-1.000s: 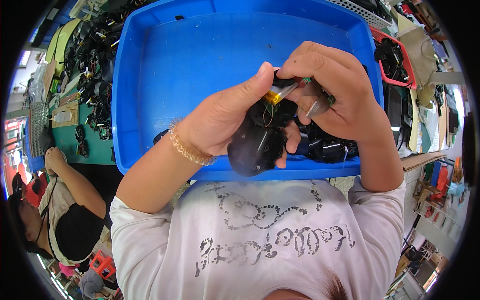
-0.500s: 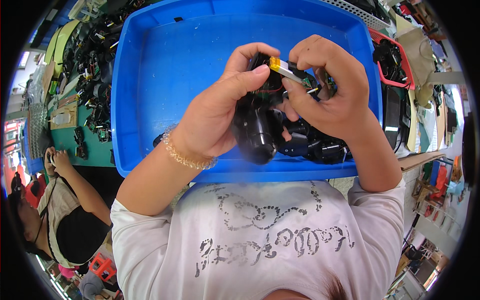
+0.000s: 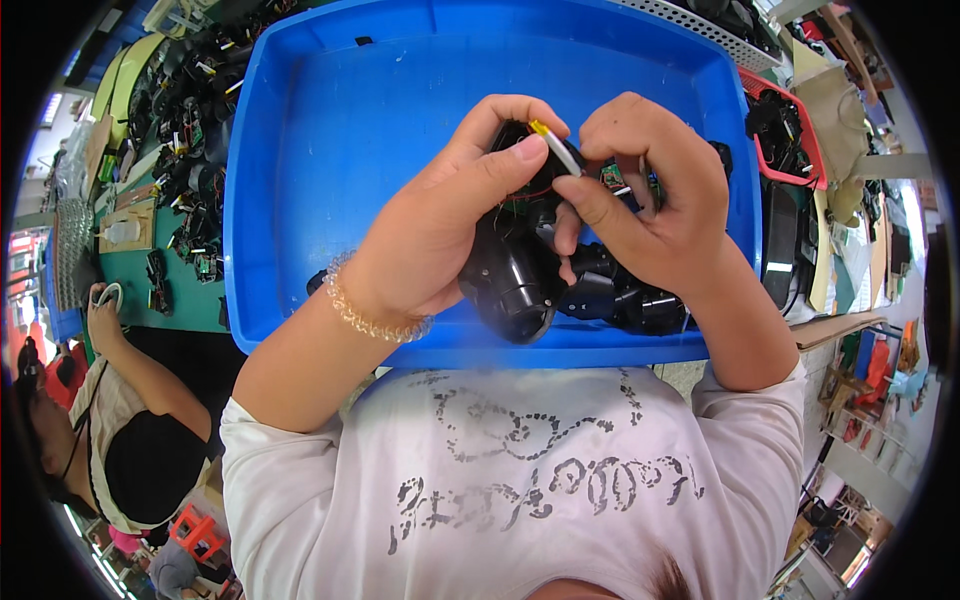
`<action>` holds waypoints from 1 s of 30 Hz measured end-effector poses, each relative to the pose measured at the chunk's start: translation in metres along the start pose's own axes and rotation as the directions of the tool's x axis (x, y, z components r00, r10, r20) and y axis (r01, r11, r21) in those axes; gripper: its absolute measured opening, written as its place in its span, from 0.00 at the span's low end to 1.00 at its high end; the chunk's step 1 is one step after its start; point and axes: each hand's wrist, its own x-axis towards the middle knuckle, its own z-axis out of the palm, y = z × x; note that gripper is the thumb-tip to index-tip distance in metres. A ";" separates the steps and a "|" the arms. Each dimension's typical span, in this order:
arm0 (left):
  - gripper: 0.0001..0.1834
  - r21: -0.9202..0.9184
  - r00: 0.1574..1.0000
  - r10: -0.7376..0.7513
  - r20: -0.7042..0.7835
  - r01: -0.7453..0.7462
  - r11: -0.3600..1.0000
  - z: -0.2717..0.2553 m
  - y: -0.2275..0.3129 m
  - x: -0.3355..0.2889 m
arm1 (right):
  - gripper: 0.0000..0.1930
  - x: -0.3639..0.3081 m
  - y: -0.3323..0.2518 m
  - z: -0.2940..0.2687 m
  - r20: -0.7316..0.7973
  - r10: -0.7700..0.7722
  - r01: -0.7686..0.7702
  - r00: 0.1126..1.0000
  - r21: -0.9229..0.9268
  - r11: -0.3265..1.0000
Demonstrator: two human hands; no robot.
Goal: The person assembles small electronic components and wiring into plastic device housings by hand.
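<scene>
My left hand [image 3: 425, 225] is closed round a glossy black rounded plastic housing [image 3: 510, 290], with thin wires and dark parts at its upper end. A flat silver battery [image 3: 560, 152] with yellow tape on one end slants above the housing, its taped end by my left thumb. My right hand [image 3: 670, 190] has its thumb and fingers pinched at the battery's other end. Part of a green circuit board [image 3: 613, 178] shows behind the right fingers; whether they also grip it is hidden. Both hands are over a large blue tray [image 3: 340, 150].
More black housings [image 3: 630, 295] lie along the tray's near side. On the left, a green table [image 3: 200, 305] carries a heap of black parts [image 3: 190, 150]. A red basket [image 3: 815, 160] of dark parts is at the right. A co-worker's hand [image 3: 103, 318] is at the far left.
The battery has turned more steeply and shows its narrow edge. The housing has shifted slightly lower, and my right hand has moved a little downward. The co-worker's hands have moved.
</scene>
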 end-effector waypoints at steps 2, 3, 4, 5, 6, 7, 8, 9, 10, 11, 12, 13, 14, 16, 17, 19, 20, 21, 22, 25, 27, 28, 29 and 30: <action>0.16 0.039 0.999 0.035 -0.018 -0.034 0.999 0.001 0.000 -0.001 | 0.11 0.000 0.004 0.005 -0.018 -0.056 0.056 0.998 -0.018 0.998; 0.16 0.038 0.999 0.033 -0.018 -0.033 0.999 0.002 -0.001 -0.002 | 0.11 0.000 0.005 0.006 -0.034 -0.108 0.107 0.994 -0.035 0.994; 0.16 0.096 0.998 0.038 -0.050 -0.033 0.995 0.003 -0.002 -0.002 | 0.11 -0.001 0.006 0.006 -0.034 -0.106 0.105 0.994 -0.034 0.994; 0.16 0.153 0.996 0.047 -0.081 -0.034 0.988 0.003 -0.002 -0.002 | 0.11 0.000 0.007 0.004 0.006 -0.142 0.142 0.990 -0.103 0.984; 0.16 0.151 0.996 0.047 -0.081 -0.034 0.988 0.003 -0.003 -0.002 | 0.11 0.001 0.008 0.004 0.049 -0.175 0.181 0.983 -0.169 0.969; 0.16 0.146 0.995 0.052 -0.084 -0.039 0.989 0.003 -0.004 -0.002 | 0.11 0.001 0.007 0.004 0.051 -0.174 0.180 0.983 -0.169 0.969; 0.16 0.140 0.994 0.057 -0.090 -0.044 0.989 0.003 -0.005 -0.002 | 0.11 0.001 0.005 0.006 0.029 -0.158 0.160 0.987 -0.135 0.978; 0.16 0.138 0.994 0.058 -0.092 -0.045 0.989 0.003 -0.004 -0.002 | 0.12 0.001 0.004 0.007 0.008 -0.140 0.140 0.990 -0.102 0.985; 0.16 0.145 0.994 0.059 -0.091 -0.046 0.988 0.005 -0.003 -0.002 | 0.12 0.001 0.005 0.007 0.011 -0.140 0.140 0.990 -0.099 0.985; 0.16 0.151 0.994 0.061 -0.089 -0.047 0.987 0.005 -0.002 -0.002 | 0.13 0.001 0.006 0.005 0.023 -0.138 0.139 0.990 -0.088 0.986; 0.16 0.148 0.994 0.062 -0.092 -0.048 0.988 0.004 -0.002 -0.002 | 0.15 0.001 0.007 0.004 0.036 -0.136 0.139 0.990 -0.076 0.987; 0.17 0.127 0.995 0.050 -0.091 -0.038 0.991 0.004 -0.002 -0.002 | 0.15 0.000 0.009 0.005 0.039 -0.136 0.139 0.990 -0.073 0.988; 0.18 0.107 0.996 0.035 -0.086 -0.026 0.994 0.003 -0.001 -0.001 | 0.16 -0.001 0.012 0.005 0.042 -0.145 0.148 0.988 -0.056 0.987; 0.18 0.115 0.996 0.031 -0.082 -0.021 0.993 0.002 -0.001 -0.001 | 0.17 -0.001 0.015 0.004 0.046 -0.154 0.156 0.987 -0.039 0.987; 0.19 0.122 0.997 0.023 -0.077 -0.013 0.992 0.002 -0.002 -0.001 | 0.18 -0.001 0.015 0.003 0.084 -0.176 0.182 0.981 -0.068 0.981; 0.19 0.126 0.997 -0.012 -0.080 0.022 0.992 0.002 0.001 -0.002 | 0.19 -0.002 0.017 0.003 0.125 -0.191 0.204 0.974 -0.097 0.974; 0.19 0.134 0.996 -0.042 -0.083 0.053 0.990 0.001 0.002 -0.002 | 0.19 -0.003 0.018 0.004 0.144 -0.206 0.224 0.968 -0.119 0.967; 0.19 0.132 0.996 -0.042 -0.083 0.053 0.990 0.000 0.003 -0.002 | 0.20 -0.004 0.019 0.005 0.163 -0.221 0.244 0.962 -0.142 0.959; 0.19 0.110 0.996 -0.060 -0.063 0.066 0.992 -0.001 0.004 -0.002 | 0.20 -0.004 0.018 0.004 0.164 -0.219 0.243 0.962 -0.142 0.960; 0.18 0.070 0.994 -0.100 -0.034 0.102 0.992 0.000 0.006 -0.002 | 0.20 -0.002 0.015 0.000 0.216 -0.221 0.269 0.951 -0.229 0.936; 0.17 0.050 0.992 -0.125 -0.021 0.126 0.991 0.000 0.007 -0.002 | 0.19 -0.001 0.015 -0.002 0.246 -0.229 0.294 0.942 -0.271 0.917; 0.16 0.062 0.991 -0.135 -0.014 0.136 0.989 -0.001 0.007 -0.002 | 0.19 0.000 0.014 -0.003 0.247 -0.229 0.294 0.942 -0.270 0.917; 0.15 0.074 0.989 -0.145 -0.007 0.145 0.987 -0.001 0.007 -0.002 | 0.19 0.001 0.012 -0.005 0.265 -0.217 0.288 0.939 -0.267 0.920; 0.15 0.073 0.989 -0.145 -0.008 0.145 0.987 -0.001 0.006 -0.001 | 0.18 0.002 0.011 -0.007 0.284 -0.205 0.282 0.937 -0.265 0.922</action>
